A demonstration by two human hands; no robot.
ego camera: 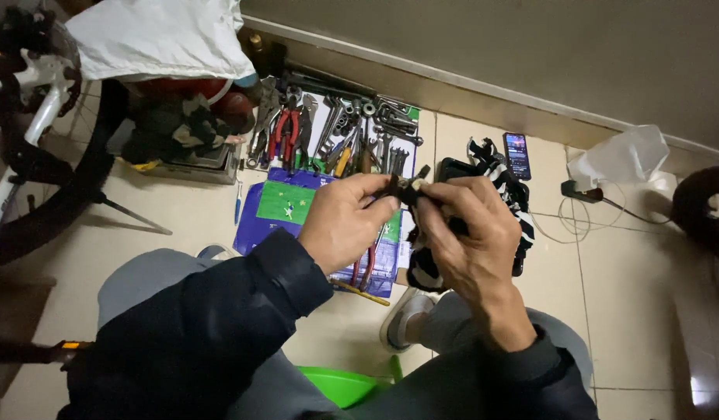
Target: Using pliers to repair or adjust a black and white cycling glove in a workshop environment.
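Both hands at frame centre: left hand [345,225] and right hand [467,233] pinch a small dark part [407,189] between fingertips. Looks rigid, light, possibly greasy; grip by its ends.

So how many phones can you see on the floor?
1. A dark phone with its screen lit lies on the tiled floor near the wall, beside the striped cloth; others may be hidden.

Spread wrenches [359,124], phone [518,154], bicycle wheel [72,167]

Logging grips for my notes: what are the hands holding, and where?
Both hands, left and right, pinch a small dark part by its ends.
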